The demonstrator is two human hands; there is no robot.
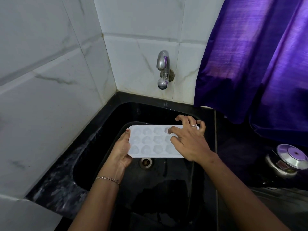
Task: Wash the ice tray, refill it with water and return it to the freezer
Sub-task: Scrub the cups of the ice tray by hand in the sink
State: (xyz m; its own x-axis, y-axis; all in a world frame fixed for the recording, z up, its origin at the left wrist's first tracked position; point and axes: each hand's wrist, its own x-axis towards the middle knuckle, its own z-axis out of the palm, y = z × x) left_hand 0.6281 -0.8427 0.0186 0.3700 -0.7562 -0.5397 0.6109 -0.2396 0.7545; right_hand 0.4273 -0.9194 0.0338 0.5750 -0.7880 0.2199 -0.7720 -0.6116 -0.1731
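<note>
- The white ice tray is held level, cells up, over the black sink, just above the drain.
- The left grip clasps the tray's left short end.
- The right grip curls over its right end, one fingertip in a cell.
- The tap is on the tiled wall behind.
- A lidded metal pot stands on the table at right.

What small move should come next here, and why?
Probably the right hand lifts to the tap and opens it: the left hand holds the ice tray over the sink, but no water runs.
</note>
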